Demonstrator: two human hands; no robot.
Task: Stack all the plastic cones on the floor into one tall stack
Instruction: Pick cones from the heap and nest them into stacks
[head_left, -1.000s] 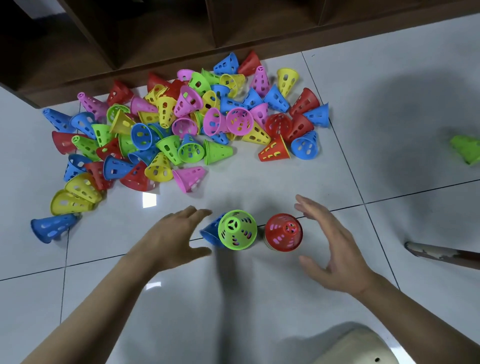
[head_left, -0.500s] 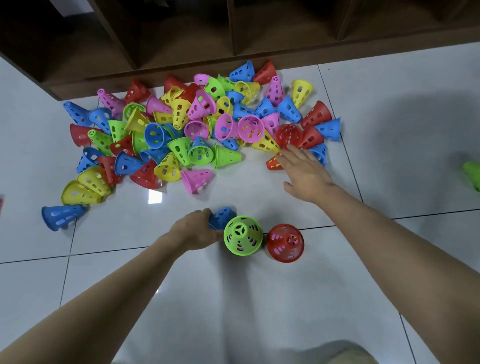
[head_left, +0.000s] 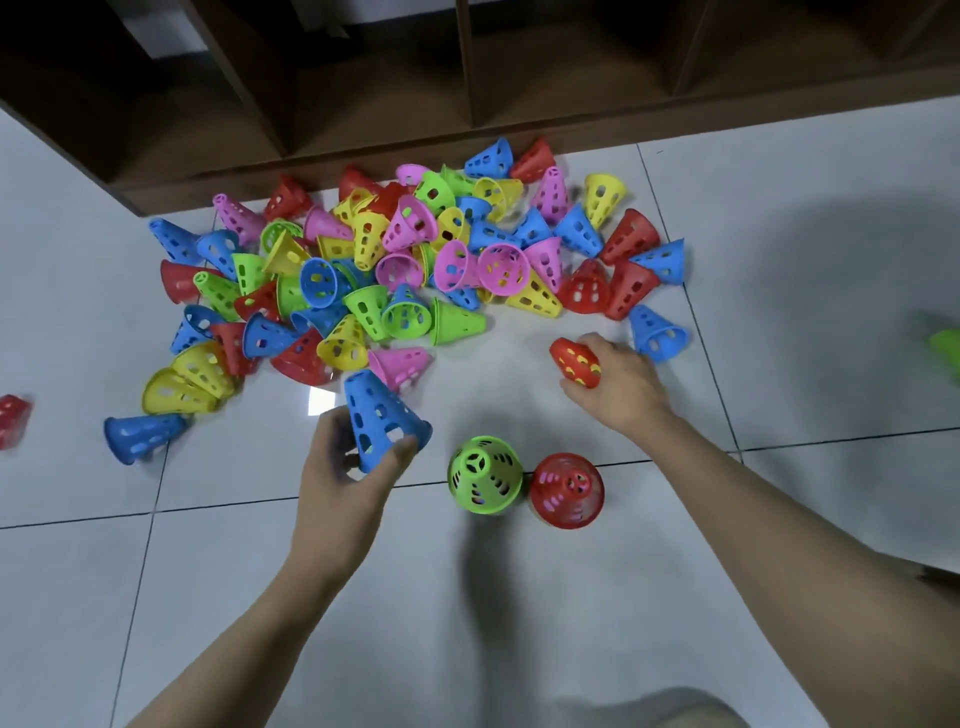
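Left hand (head_left: 345, 470) grips a blue cone (head_left: 382, 418) at its wide end. Right hand (head_left: 621, 387) clasps a red cone (head_left: 575, 362), at 1 o'clock from the upright green cone (head_left: 484, 474).

A pile of cones (head_left: 415, 270), red, blue, green, yellow and pink, all perforated, lies jumbled on the floor. Nearer, a green cone (head_left: 484, 474) and a red cone (head_left: 567, 489) stand upright, touching. A blue cone (head_left: 382, 418) and an orange-red cone (head_left: 575, 362) are held.
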